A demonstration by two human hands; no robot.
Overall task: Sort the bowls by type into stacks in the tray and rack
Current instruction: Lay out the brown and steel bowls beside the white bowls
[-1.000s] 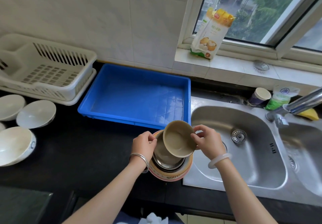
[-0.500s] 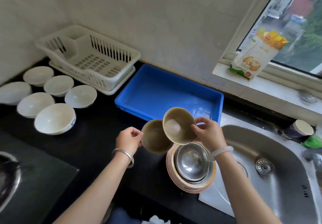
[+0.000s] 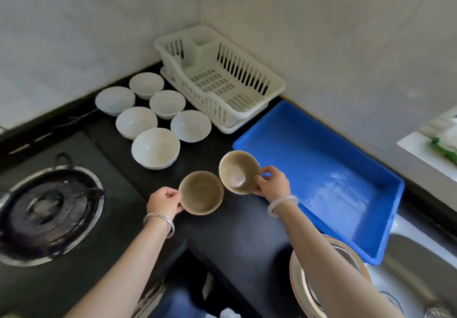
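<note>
My left hand [image 3: 164, 201] grips the rim of a tan bowl [image 3: 201, 192] held over the black counter. Beside it, my right hand [image 3: 273, 184] holds a second tan bowl [image 3: 238, 170], tilted, at the left edge of the blue tray [image 3: 329, 169]. The two tan bowls almost touch. Several white bowls [image 3: 155, 147] stand spread out on the counter left of the white dish rack [image 3: 220, 77]. At the lower right, a metal bowl [image 3: 346, 258] sits inside a larger pink-rimmed bowl [image 3: 295, 278], partly hidden by my right arm.
A gas burner [image 3: 48, 209] fills the lower left. The steel sink [image 3: 420, 268] lies at the lower right, past the tray. A tiled wall runs behind the rack and tray. A window sill [image 3: 430, 149] with packets shows at the right edge.
Both hands have carried the two tan bowls left, away from the stacked bowls by the sink, toward the tray's left edge. My view has swung left, bringing the burner into sight.
</note>
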